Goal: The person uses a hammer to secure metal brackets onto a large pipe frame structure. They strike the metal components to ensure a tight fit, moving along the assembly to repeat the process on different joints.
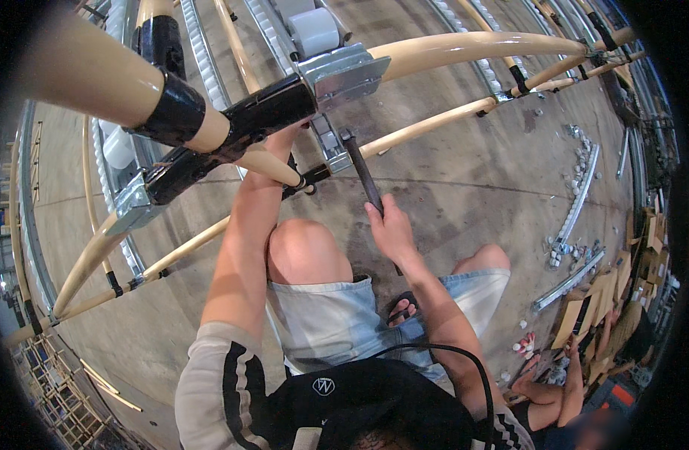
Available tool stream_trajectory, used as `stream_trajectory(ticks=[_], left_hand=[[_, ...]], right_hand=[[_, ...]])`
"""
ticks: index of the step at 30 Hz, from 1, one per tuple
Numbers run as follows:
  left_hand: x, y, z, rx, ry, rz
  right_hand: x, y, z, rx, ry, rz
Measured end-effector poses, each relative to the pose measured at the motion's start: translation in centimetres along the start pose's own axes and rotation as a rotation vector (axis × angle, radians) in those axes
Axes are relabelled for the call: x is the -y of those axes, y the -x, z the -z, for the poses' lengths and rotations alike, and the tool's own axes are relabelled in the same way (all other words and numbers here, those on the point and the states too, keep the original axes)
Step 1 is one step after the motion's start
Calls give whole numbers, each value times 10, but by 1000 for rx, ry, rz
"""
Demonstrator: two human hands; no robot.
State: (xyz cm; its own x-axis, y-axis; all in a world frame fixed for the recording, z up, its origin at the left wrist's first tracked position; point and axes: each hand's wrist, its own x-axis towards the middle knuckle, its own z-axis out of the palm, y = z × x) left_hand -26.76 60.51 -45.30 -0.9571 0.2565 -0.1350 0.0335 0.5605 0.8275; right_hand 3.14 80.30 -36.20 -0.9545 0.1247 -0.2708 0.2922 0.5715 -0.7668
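Note:
My right hand [392, 229] is closed around the handle of a dark hammer [364, 174]. The hammer's head is up beside a small metal bracket [328, 142] on the lower tan pipe [427, 127]; I cannot tell whether they touch. My left arm reaches up under a black pipe joint [273, 109]. Most of my left hand [286, 141] is hidden behind that joint, and its fingers do not show. A larger shiny metal bracket [344, 76] caps the joint's right end, next to a white roller [314, 31].
A thick tan upright pipe [108, 71] crosses close at the upper left. Roller tracks [206, 56] run across the frame. Loose metal rails [581, 199] and small parts lie on the floor at right. Another person's arm [572, 382] is near cardboard boxes [577, 319] at lower right.

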Motion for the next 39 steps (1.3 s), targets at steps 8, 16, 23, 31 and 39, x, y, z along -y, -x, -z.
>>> stream_trajectory(ticks=[8, 16, 23, 31, 39], left_hand=[[22, 54, 5, -7, -6, 82], [23, 69, 14, -24, 2, 108], [23, 85, 10, -25, 18, 124], [24, 103, 13, -26, 31, 143], [22, 107, 15, -29, 36, 152]], right_hand=[[-7, -1, 0, 34, -11, -1], [-7, -11, 1, -21, 6, 45], [-10, -10, 4, -8, -10, 44], [2, 17, 26, 7, -163, 43], [-10, 24, 24, 89, 55, 129]])
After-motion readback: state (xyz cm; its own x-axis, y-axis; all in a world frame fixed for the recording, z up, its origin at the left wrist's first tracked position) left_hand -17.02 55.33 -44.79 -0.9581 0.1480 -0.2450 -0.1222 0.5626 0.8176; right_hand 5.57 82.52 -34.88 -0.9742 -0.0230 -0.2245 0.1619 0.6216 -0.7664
